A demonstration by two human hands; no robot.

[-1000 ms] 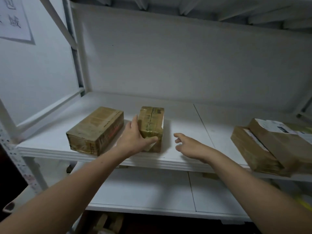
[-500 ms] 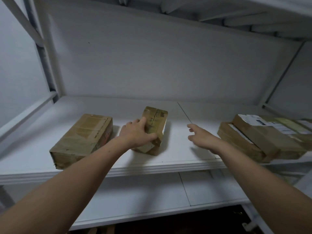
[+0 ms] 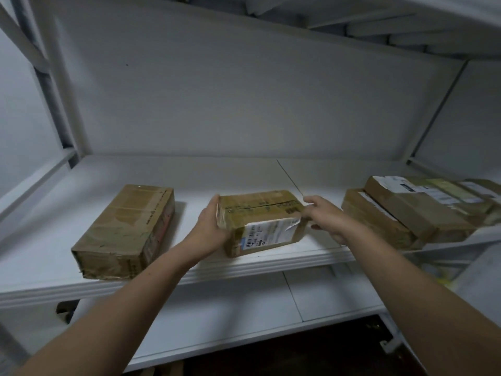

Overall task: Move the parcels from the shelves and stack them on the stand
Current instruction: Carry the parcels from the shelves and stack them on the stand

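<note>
A brown taped parcel (image 3: 260,218) with a white label on its near side lies crosswise near the front edge of the white shelf (image 3: 189,270). My left hand (image 3: 210,226) grips its left end, with the fingers hidden behind the box. My right hand (image 3: 324,217) is at the parcel's right end, its spread fingers touching the corner. To the left, a larger brown parcel (image 3: 124,229) rests on the same shelf.
Several overlapping parcels (image 3: 406,210) with white labels are piled at the shelf's right end. A lower white shelf (image 3: 230,316) runs beneath. The rack's upright posts stand at far left and right, and another shelf hangs overhead.
My left hand has turned the middle parcel from lengthwise to crosswise, so its label faces me. My right hand moved in from the open shelf to the parcel's right end.
</note>
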